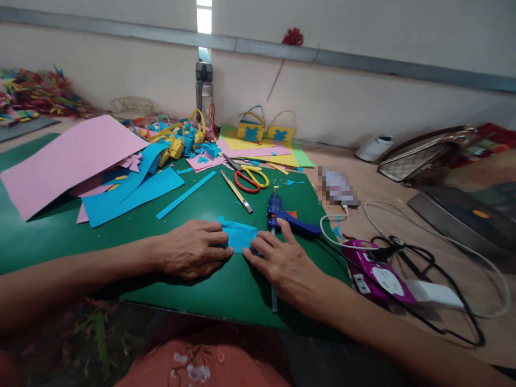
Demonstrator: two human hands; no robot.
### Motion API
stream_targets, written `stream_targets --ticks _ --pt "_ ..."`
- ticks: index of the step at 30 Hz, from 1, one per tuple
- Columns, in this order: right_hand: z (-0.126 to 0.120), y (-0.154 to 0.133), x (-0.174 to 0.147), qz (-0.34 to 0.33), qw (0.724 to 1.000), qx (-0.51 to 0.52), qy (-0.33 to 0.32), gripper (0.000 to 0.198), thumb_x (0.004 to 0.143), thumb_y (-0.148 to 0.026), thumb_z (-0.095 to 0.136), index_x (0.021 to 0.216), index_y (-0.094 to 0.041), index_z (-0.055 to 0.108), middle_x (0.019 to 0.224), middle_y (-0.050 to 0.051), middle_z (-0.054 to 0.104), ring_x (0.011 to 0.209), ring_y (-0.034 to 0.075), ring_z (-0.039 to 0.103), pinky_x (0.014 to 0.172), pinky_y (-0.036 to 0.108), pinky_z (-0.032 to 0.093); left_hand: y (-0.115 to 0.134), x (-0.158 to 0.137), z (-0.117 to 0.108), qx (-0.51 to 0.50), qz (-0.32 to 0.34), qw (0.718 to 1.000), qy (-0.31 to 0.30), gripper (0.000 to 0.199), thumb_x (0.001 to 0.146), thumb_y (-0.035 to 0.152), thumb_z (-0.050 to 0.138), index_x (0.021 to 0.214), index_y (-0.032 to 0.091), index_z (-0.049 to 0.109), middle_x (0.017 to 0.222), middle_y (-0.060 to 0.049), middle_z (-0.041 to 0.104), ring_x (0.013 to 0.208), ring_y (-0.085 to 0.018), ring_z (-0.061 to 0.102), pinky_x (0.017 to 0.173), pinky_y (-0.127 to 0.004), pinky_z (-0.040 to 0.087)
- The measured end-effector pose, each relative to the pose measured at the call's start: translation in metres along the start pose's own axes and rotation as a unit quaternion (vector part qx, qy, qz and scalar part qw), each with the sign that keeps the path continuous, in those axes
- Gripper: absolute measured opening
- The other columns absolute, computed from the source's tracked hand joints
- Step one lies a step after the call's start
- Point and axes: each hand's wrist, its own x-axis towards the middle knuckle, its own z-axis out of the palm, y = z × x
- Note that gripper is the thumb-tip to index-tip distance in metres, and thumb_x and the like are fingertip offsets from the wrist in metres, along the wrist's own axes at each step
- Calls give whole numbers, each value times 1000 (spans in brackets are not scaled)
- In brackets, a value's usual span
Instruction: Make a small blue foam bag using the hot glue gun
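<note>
Near the front of the green board [161, 293], a small folded piece of blue craft paper [241, 238] lies between my hands. My left hand [197, 248] grips its left end, fingers closed with the thumb at the lower edge. At the right end, my right hand [278, 258] pinches the paper between thumb and fingers, while one finger sticks up. Just beyond that hand lies a blue glue gun [292, 217], with a clear glue stick [274, 298] coming out of its back and passing under the hand. A yellow box cutter [236, 192] and red-and-yellow-handled scissors [252, 180] lie farther off.
Pink sheet [76, 161] and blue sheets [133, 196] cover the left side, near a blue strip [186, 195]. Small yellow paper bags [250, 131] stand by the wall. A purple power strip [377, 274] with tangled cords sits right. A bottle [204, 86] stands behind.
</note>
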Motion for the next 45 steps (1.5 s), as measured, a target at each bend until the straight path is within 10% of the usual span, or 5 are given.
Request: stream_targets --ticks 45 --pt "5 4 -24 52 992 27 112 41 73 2 43 101 -20 62 98 11 63 104 28 51 91 56 23 1 -2 5 -4 -12 999 40 26 87 30 42 103 20 59 87 -8 57 77 -20 49 73 -34 41"
